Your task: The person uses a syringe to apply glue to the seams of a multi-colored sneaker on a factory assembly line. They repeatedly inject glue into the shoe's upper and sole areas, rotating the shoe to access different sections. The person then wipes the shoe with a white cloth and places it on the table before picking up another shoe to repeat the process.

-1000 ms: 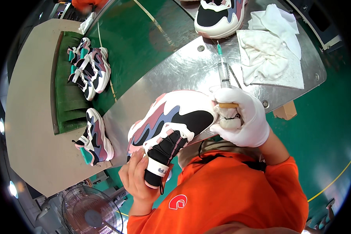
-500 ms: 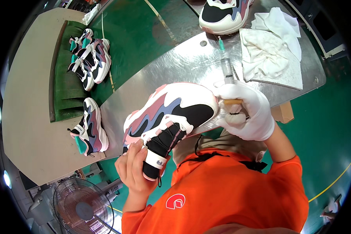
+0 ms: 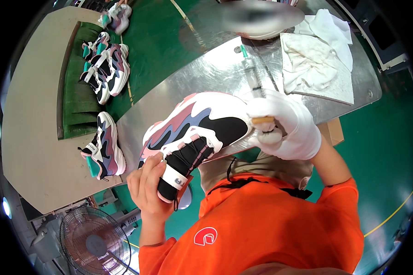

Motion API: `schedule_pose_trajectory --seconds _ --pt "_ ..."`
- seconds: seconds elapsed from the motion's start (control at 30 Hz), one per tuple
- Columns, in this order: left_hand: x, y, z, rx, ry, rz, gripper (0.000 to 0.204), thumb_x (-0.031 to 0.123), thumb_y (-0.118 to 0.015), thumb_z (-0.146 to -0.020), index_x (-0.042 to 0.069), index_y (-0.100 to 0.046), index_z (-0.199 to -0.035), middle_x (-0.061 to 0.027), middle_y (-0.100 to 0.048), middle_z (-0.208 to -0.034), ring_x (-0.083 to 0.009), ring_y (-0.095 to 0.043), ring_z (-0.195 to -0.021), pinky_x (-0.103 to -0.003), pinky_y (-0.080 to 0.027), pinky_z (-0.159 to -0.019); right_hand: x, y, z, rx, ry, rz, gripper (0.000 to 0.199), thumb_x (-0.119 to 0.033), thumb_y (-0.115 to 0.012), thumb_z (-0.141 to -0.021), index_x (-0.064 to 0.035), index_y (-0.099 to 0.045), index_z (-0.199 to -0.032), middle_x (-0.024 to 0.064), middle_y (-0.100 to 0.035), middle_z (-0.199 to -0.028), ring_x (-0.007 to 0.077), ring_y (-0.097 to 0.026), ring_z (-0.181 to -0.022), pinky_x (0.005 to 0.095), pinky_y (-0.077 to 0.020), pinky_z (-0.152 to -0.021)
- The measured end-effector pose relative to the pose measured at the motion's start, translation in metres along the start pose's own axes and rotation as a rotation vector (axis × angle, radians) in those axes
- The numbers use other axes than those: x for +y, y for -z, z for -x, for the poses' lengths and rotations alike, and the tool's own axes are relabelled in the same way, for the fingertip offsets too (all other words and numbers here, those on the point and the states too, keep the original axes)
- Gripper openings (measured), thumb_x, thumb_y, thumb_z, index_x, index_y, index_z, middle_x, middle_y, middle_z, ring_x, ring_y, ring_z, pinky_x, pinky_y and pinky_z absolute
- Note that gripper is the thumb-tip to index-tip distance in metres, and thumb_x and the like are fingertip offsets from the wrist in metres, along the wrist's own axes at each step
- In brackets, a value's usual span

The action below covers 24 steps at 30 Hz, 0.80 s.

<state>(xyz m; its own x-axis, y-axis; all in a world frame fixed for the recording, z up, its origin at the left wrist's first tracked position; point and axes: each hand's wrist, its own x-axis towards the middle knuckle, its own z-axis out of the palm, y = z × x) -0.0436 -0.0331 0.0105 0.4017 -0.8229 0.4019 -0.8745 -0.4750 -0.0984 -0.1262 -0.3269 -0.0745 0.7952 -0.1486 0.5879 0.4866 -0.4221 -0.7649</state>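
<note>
A white, black, pink and blue sneaker lies tilted over the metal table, its toe toward my right hand. My bare left hand is closed round its heel and collar. My right hand, in a white glove, is closed on a clear syringe with a green tip pointing away from me. A short yellow-brown stick is also between the gloved fingers; its kind I cannot make out. The gloved fingertips are at the sneaker's toe.
Another sneaker stands at the far edge behind a dark blur. White cloths lie on a white board at right. Several sneakers rest by a green conveyor at left. Another person's hand holds a sneaker there.
The sneaker and my left hand have shifted slightly left and nearer me. The syringe has moved left. A blurred dark shape now covers the far sneaker; another person's hand with a sneaker has appeared at upper left.
</note>
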Motion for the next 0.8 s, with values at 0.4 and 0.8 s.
schedule_pose_trajectory --seconds 0.4,0.8 --pt "0.006 0.0 -0.009 -0.04 0.103 0.057 0.063 0.029 -0.087 -0.065 0.004 -0.057 -0.114 -0.0155 -0.067 -0.113 -0.0292 -0.061 -0.096 -0.036 -0.046 -0.085 -0.027 0.037 0.064 0.453 -0.555 -0.772 0.06 0.004 -0.057 -0.057 0.0093 -0.052 -0.116 0.0155 -0.06 -0.077 0.023 -0.061 -0.07 0.0324 -0.0505 -0.07" --pt "0.01 -0.001 -0.011 -0.06 0.144 0.067 0.064 0.025 -0.09 -0.06 0.005 -0.058 -0.112 -0.0145 -0.067 -0.114 -0.0298 -0.061 -0.102 -0.037 -0.044 -0.09 -0.015 0.022 0.056 0.196 -0.404 -1.243 0.067 0.004 -0.066 -0.045 0.017 -0.053 -0.11 0.0177 -0.063 -0.084 0.0247 -0.065 -0.076 0.031 -0.0524 -0.073"
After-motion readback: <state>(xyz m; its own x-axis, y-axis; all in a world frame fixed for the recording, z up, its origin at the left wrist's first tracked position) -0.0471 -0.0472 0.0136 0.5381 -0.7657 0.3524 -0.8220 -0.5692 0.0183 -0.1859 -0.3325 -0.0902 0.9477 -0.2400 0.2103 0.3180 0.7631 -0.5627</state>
